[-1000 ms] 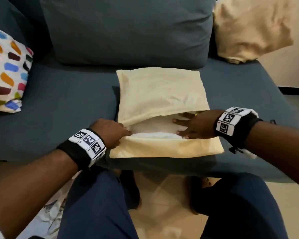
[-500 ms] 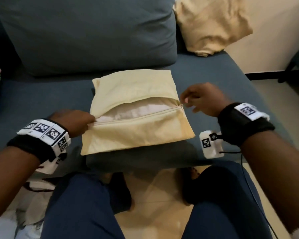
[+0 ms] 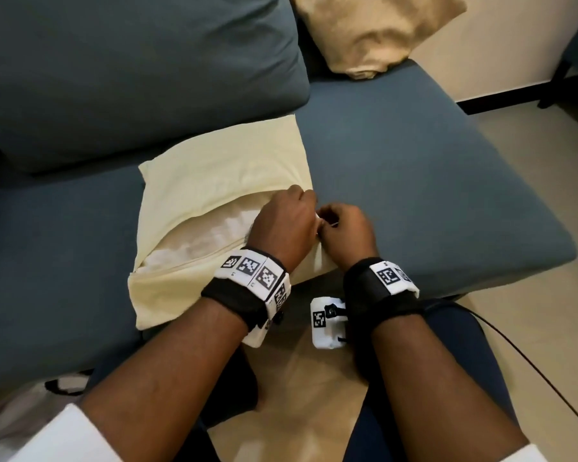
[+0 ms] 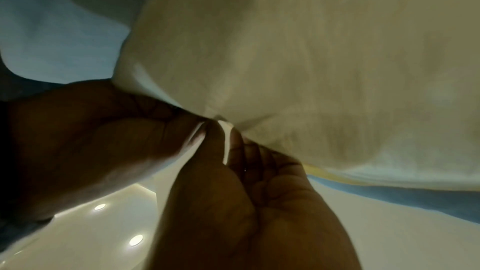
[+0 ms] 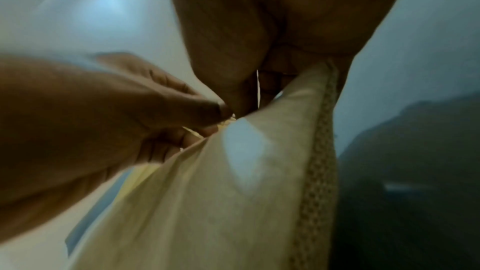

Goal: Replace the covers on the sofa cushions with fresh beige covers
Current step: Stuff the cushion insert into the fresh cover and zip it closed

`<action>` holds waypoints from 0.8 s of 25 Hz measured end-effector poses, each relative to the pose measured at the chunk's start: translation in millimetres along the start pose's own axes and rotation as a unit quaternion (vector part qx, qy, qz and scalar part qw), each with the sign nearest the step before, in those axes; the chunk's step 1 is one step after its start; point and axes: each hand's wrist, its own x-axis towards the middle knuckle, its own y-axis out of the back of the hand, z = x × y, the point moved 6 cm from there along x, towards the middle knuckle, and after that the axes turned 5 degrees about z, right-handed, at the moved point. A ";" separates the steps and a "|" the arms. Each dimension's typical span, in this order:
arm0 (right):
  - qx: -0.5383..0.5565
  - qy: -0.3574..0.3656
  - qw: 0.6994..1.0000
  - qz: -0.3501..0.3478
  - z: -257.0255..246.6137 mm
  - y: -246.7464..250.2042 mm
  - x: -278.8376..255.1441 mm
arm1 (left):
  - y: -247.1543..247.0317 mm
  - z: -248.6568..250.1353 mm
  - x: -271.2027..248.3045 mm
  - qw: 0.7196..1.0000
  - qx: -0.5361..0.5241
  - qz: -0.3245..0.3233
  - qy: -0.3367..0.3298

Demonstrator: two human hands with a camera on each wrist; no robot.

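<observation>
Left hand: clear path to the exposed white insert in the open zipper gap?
Probably yes. The left hand grips the beige cover at the opening's right end; the white insert lies uncovered just beside it.

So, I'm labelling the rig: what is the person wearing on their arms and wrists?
Each bare forearm has a black wrist strap carrying white blocks printed with black square markers: left wrist, right wrist. A white marked box hangs beside the right strap, with a thin black cable. White sleeve cuffs show.
</observation>
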 end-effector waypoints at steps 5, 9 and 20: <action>0.057 0.025 0.998 -0.025 1.3 1.6 15.4 | -18.0 -17.0 10.7 0.999 -0.017 0.025 0.035; 0.090 0.046 0.994 -0.046 -2.1 0.1 19.9 | -18.0 -19.9 18.5 0.999 0.003 0.037 0.031; 0.090 -0.007 0.995 -0.040 7.2 -12.0 30.5 | -5.8 -44.0 10.6 0.959 -0.189 0.058 0.203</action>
